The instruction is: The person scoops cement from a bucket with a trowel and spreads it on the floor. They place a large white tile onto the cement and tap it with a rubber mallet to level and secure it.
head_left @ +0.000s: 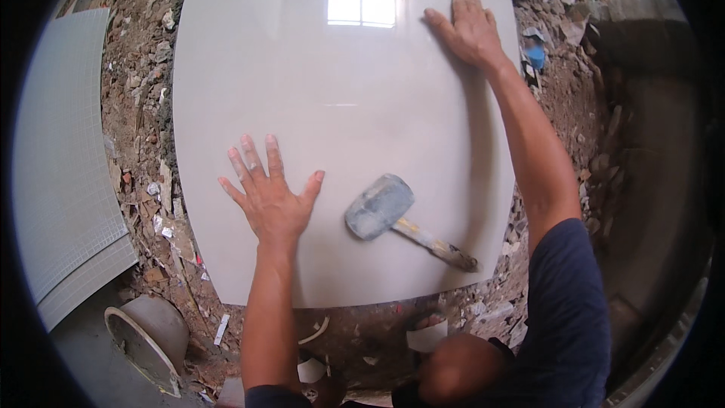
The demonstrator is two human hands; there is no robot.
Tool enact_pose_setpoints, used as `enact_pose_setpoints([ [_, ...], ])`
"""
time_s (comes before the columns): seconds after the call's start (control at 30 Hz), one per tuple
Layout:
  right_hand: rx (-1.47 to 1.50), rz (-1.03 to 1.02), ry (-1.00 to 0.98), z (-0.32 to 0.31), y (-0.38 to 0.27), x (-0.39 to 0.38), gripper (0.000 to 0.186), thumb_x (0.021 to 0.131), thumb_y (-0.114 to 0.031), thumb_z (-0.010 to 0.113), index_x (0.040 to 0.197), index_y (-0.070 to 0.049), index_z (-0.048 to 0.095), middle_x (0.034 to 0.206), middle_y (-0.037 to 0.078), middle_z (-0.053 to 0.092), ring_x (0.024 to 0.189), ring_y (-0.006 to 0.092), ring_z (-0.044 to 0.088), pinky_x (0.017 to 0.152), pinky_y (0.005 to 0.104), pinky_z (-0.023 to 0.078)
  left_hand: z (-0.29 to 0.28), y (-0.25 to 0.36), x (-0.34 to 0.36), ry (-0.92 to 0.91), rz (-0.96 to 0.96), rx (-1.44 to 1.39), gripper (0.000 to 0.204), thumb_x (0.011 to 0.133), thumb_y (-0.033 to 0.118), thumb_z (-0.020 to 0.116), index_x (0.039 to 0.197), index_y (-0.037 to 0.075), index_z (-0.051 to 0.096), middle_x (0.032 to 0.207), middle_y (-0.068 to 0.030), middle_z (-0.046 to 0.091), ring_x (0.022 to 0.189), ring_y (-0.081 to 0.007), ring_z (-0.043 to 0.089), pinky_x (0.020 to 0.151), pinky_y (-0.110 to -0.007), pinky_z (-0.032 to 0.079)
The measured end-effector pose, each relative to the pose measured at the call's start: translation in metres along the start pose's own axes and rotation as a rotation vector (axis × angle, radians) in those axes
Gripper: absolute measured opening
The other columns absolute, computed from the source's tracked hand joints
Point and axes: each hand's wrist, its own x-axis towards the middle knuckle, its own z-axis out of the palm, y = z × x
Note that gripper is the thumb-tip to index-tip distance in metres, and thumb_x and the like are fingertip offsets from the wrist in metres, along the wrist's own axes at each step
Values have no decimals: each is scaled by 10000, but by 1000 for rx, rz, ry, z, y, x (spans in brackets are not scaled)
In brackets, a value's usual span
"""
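Note:
A large glossy off-white tile (317, 106) lies over rubble and fills the middle of the view, a window mirrored in its far part. Flat on its left side rests my left hand (273, 200), fingers spread, with nothing in it. My right hand (470, 28) reaches to the far right corner and presses its palm near the edge, thumb apart from the fingers. Between my arms a rubber mallet (380, 206) lies on the tile, its grey head toward my left hand and its worn wooden handle pointing to the near right. Neither hand touches the mallet.
Broken rubble and soil (143, 98) surround the tile. Gridded sheets or tiles (68, 136) lie at the left. A dirty bucket (155, 329) is tipped at the lower left. A blue scrap (535, 55) lies beside the right edge. My knee (461, 366) is near the front edge.

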Motion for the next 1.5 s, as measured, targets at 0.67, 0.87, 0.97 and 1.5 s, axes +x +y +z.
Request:
enact_pose_setpoints([
  [0.67,58,-34,-776,-89,-109,-289,955,775,-516,716,1447,39,326,1551,238,228,1459,406,157,1165,528,197,-18,-16,302,163,152,34,918,885,753,306,1531,104,242,1602,-98,195,1492,-260,113,1182,-563,51],
  [0.87,130,24,-586,-86,-117,-300,902,812,-494,687,1456,18,318,1559,225,224,1460,401,165,1166,536,180,-24,-14,304,151,188,23,897,887,740,324,1537,128,236,1606,-97,188,1495,-270,106,1171,-576,50],
  [0.97,168,61,-640,-80,-114,-300,882,827,-488,673,1459,12,314,1560,225,225,1456,404,177,1163,547,176,-27,23,300,66,233,80,906,883,743,346,1537,125,239,1607,-117,178,1491,-307,111,1154,-604,32],
  [1.5,547,444,-304,-63,-104,-379,397,695,-166,789,1075,-118,688,1123,110,600,1023,302,572,868,422,468,24,271,275,240,713,79,901,862,797,288,1523,186,296,1592,-55,241,1480,-288,165,1166,-595,100],
])
